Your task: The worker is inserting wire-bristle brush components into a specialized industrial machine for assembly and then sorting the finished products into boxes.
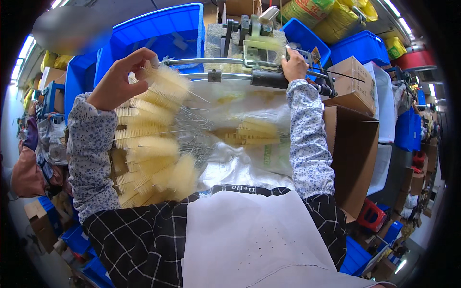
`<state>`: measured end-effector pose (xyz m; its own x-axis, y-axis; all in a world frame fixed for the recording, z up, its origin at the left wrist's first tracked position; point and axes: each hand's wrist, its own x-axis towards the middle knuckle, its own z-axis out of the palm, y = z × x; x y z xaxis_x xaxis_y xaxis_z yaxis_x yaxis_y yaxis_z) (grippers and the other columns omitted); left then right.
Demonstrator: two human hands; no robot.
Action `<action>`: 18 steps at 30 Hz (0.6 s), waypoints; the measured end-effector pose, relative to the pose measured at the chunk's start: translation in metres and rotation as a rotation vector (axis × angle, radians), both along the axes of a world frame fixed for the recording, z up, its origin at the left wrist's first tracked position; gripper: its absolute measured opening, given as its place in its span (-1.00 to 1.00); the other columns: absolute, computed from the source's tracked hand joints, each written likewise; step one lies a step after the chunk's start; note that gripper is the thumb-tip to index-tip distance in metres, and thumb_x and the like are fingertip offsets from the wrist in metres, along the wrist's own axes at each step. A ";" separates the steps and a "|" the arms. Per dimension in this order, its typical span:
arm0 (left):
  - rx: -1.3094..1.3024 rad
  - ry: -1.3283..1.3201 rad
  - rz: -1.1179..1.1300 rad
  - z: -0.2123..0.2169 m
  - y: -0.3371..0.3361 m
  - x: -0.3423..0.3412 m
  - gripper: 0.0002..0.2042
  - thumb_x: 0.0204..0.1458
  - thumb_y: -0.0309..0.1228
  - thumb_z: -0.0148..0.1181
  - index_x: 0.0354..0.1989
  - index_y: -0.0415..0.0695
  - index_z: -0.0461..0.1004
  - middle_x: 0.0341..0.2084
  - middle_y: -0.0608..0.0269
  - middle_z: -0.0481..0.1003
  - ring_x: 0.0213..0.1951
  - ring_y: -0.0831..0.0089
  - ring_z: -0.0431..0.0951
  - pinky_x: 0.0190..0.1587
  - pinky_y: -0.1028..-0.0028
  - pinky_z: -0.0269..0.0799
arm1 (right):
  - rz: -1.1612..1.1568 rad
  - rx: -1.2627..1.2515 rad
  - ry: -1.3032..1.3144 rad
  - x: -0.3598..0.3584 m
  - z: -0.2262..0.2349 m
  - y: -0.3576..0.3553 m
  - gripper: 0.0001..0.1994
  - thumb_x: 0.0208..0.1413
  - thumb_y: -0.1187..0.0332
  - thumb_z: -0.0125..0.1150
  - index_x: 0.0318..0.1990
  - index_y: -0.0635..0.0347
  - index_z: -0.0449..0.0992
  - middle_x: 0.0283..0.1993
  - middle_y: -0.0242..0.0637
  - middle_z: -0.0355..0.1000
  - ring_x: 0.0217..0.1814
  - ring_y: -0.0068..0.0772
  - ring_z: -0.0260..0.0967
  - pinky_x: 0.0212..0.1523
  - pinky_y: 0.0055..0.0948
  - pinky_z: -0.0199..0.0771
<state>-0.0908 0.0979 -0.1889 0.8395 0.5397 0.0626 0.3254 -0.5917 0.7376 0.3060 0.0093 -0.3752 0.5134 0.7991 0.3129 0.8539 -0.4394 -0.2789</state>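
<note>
My left hand (120, 80) is raised at the left end of the machine's metal rods, thumb and index finger apart in a curve, a white cover on one fingertip. Just beside it lies the uppermost of several pale yellow bristle brushes (165, 84), whose thin wire stems point right. The brushes are heaped down the left side of the work surface. My right hand (294, 66) is closed at the right end of the bench machine (261, 48), by its rods and dark cylinder; what its fingers grip is hidden.
More bristle brushes (257, 132) lie on plastic sheeting (230, 165) in the middle. A large blue bin (158, 36) stands at the back left. To the right are an open cardboard box (353, 158) and a closed carton (353, 84). Another person (36, 168) is at far left.
</note>
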 end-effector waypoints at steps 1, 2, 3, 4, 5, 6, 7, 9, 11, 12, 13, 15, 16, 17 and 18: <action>0.021 0.019 -0.018 0.000 0.001 0.002 -0.63 -0.28 -0.63 0.04 -0.19 -0.12 0.27 -0.48 0.36 0.27 -0.44 0.55 0.23 -0.24 0.62 0.26 | 0.002 0.012 0.000 -0.006 0.000 0.003 -0.64 -0.15 0.29 0.07 -0.10 0.04 0.38 -0.17 -0.32 0.37 -0.11 -0.28 0.28 -0.14 -0.14 0.18; 0.043 0.042 -0.030 0.000 0.002 0.002 -0.63 -0.27 -0.63 0.04 -0.19 -0.12 0.28 -0.47 0.35 0.28 -0.44 0.54 0.24 -0.24 0.61 0.27 | 0.003 0.014 0.001 -0.016 -0.001 0.008 -0.64 -0.15 0.29 0.07 -0.10 0.04 0.38 -0.17 -0.32 0.37 -0.11 -0.28 0.28 -0.14 -0.14 0.18; 0.045 0.042 -0.030 0.000 0.000 0.003 -0.63 -0.27 -0.63 0.04 -0.19 -0.12 0.28 -0.47 0.35 0.28 -0.44 0.54 0.24 -0.24 0.61 0.27 | 0.003 -0.014 -0.012 -0.028 -0.001 0.014 -0.64 -0.15 0.30 0.06 -0.10 0.05 0.37 -0.19 -0.33 0.36 -0.11 -0.28 0.28 -0.15 -0.13 0.18; 0.028 0.021 -0.031 0.000 -0.001 0.004 -0.64 -0.27 -0.63 0.04 -0.19 -0.11 0.28 -0.46 0.34 0.29 -0.44 0.53 0.24 -0.23 0.60 0.27 | -0.001 -0.042 -0.026 -0.039 -0.001 0.019 -0.65 -0.14 0.30 0.05 -0.10 0.06 0.37 -0.20 -0.34 0.36 -0.12 -0.29 0.28 -0.16 -0.12 0.18; 0.012 0.001 -0.029 0.000 -0.003 0.005 -0.64 -0.26 -0.63 0.05 -0.20 -0.11 0.28 -0.45 0.33 0.30 -0.44 0.52 0.24 -0.22 0.59 0.27 | 0.012 -0.006 -0.039 -0.049 -0.005 0.024 -0.65 -0.13 0.30 0.03 -0.11 0.07 0.36 -0.22 -0.35 0.35 -0.13 -0.30 0.27 -0.17 -0.12 0.18; 0.014 0.001 -0.033 0.000 -0.003 0.006 -0.64 -0.26 -0.63 0.05 -0.20 -0.11 0.28 -0.45 0.33 0.30 -0.44 0.52 0.24 -0.22 0.59 0.27 | 0.025 0.031 -0.053 -0.060 -0.008 0.029 -0.66 -0.12 0.30 0.02 -0.11 0.08 0.36 -0.23 -0.37 0.34 -0.14 -0.31 0.27 -0.18 -0.12 0.18; 0.031 0.013 -0.035 0.000 -0.002 0.007 -0.65 -0.26 -0.63 0.05 -0.20 -0.11 0.28 -0.46 0.33 0.30 -0.44 0.51 0.23 -0.22 0.59 0.27 | 0.015 -0.036 -0.069 -0.071 -0.001 0.032 -0.67 -0.08 0.29 -0.01 -0.10 0.10 0.35 -0.22 -0.39 0.34 -0.15 -0.34 0.27 -0.18 -0.14 0.17; 0.048 0.023 -0.046 0.000 -0.002 0.011 -0.65 -0.26 -0.63 0.05 -0.21 -0.11 0.28 -0.46 0.32 0.30 -0.44 0.51 0.23 -0.22 0.59 0.27 | 0.013 -0.036 -0.091 -0.073 -0.002 0.034 -0.67 -0.07 0.28 -0.02 -0.09 0.09 0.35 -0.22 -0.39 0.34 -0.16 -0.36 0.27 -0.18 -0.13 0.16; 0.043 0.016 -0.040 0.000 -0.005 0.012 -0.65 -0.28 -0.64 0.04 -0.22 -0.12 0.28 -0.47 0.33 0.30 -0.45 0.53 0.23 -0.23 0.60 0.26 | 0.017 -0.022 -0.086 -0.070 0.000 0.032 -0.67 -0.07 0.28 -0.02 -0.09 0.09 0.35 -0.21 -0.38 0.34 -0.15 -0.37 0.27 -0.18 -0.13 0.16; 0.044 0.015 -0.045 0.001 -0.004 0.013 -0.65 -0.28 -0.64 0.04 -0.22 -0.12 0.28 -0.47 0.33 0.30 -0.45 0.53 0.23 -0.23 0.60 0.26 | 0.016 -0.013 -0.079 -0.064 -0.002 0.029 -0.68 -0.08 0.28 0.00 -0.10 0.08 0.36 -0.20 -0.38 0.34 -0.13 -0.36 0.27 -0.18 -0.12 0.16; 0.054 0.028 -0.057 0.002 -0.003 0.012 -0.65 -0.28 -0.64 0.03 -0.21 -0.13 0.28 -0.48 0.35 0.28 -0.45 0.55 0.22 -0.24 0.62 0.25 | 0.017 -0.006 -0.071 -0.058 -0.003 0.027 -0.68 -0.09 0.28 0.02 -0.11 0.08 0.37 -0.18 -0.37 0.34 -0.11 -0.35 0.27 -0.17 -0.11 0.17; 0.062 0.044 -0.056 0.002 -0.002 0.006 -0.64 -0.28 -0.64 0.02 -0.21 -0.14 0.28 -0.49 0.36 0.27 -0.45 0.56 0.22 -0.25 0.63 0.25 | 0.020 -0.014 -0.043 -0.043 -0.002 0.020 -0.69 -0.10 0.28 0.03 -0.13 0.07 0.38 -0.18 -0.36 0.35 -0.10 -0.33 0.27 -0.17 -0.10 0.17; 0.028 0.027 -0.043 0.001 -0.002 0.004 -0.64 -0.29 -0.65 0.02 -0.21 -0.14 0.28 -0.50 0.37 0.26 -0.45 0.58 0.22 -0.26 0.64 0.24 | 0.014 -0.025 -0.018 -0.032 -0.001 0.014 -0.69 -0.12 0.28 0.05 -0.15 0.06 0.40 -0.18 -0.35 0.35 -0.09 -0.31 0.27 -0.16 -0.08 0.17; -0.003 0.012 -0.026 0.001 -0.002 0.002 -0.64 -0.29 -0.65 0.01 -0.21 -0.14 0.27 -0.51 0.39 0.24 -0.45 0.59 0.21 -0.27 0.65 0.24 | 0.018 0.006 -0.024 -0.020 -0.003 0.010 -0.70 -0.13 0.28 0.07 -0.17 0.05 0.41 -0.19 -0.34 0.36 -0.10 -0.29 0.28 -0.17 -0.07 0.17; -0.005 0.013 -0.023 0.001 -0.002 -0.002 -0.64 -0.29 -0.65 0.01 -0.21 -0.14 0.27 -0.51 0.39 0.24 -0.45 0.59 0.21 -0.27 0.65 0.24 | 0.023 0.036 -0.030 -0.008 -0.006 0.006 -0.71 -0.15 0.28 0.08 -0.19 0.04 0.42 -0.20 -0.32 0.37 -0.10 -0.28 0.28 -0.17 -0.06 0.17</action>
<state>-0.0925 0.0957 -0.1878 0.8526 0.5202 0.0491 0.3209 -0.5955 0.7365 0.2979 0.0150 -0.3816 0.4851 0.7982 0.3571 0.8719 -0.4099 -0.2681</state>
